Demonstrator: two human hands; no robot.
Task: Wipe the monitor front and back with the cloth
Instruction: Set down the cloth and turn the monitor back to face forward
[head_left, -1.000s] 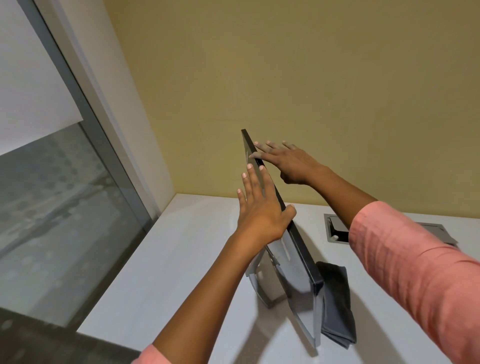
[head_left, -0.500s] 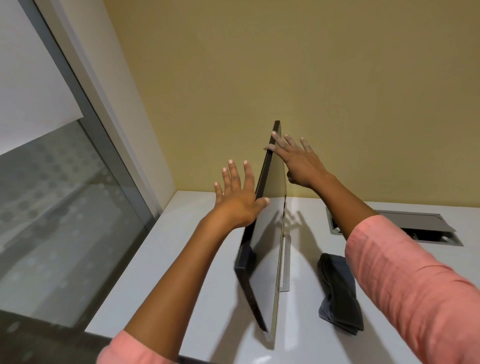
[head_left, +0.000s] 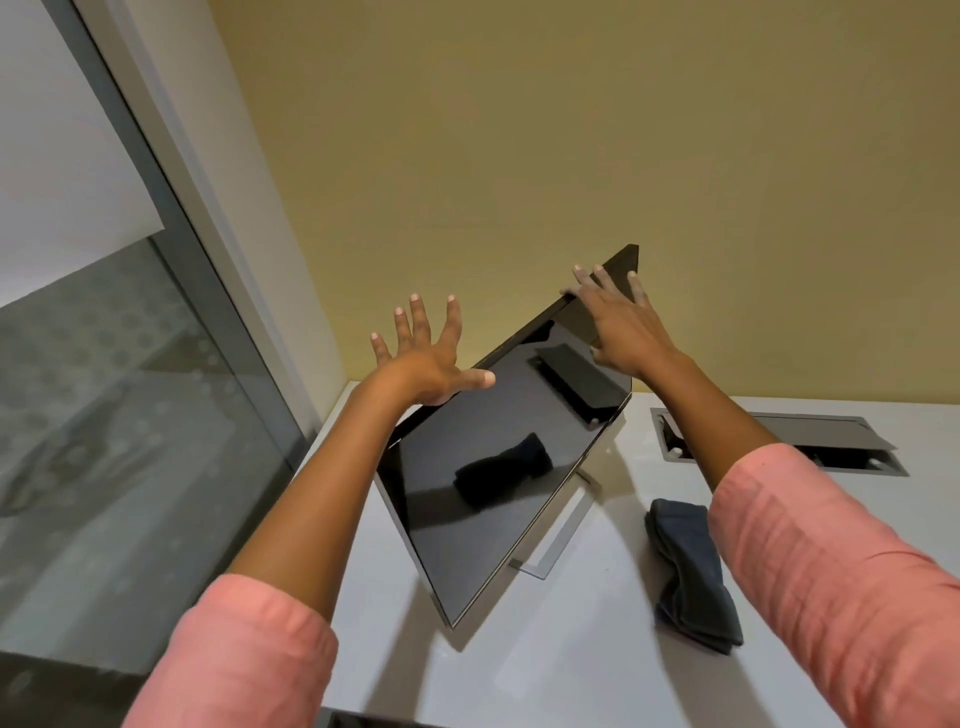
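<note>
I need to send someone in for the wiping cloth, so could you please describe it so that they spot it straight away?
On the white desk against the yellow wall, look to the right of the monitor, nearer than the open cable hatch. The cloth lies there as a crumpled, dark grey bundle under the person's right forearm. It is the only soft fabric thing on the desk, and neither hand touches it.

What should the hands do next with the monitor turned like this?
Probably steady the monitor with the left hand and send the right hand down to the cloth: the screen faces the person, both hands are open, and the cloth lies untouched on the desk.
</note>
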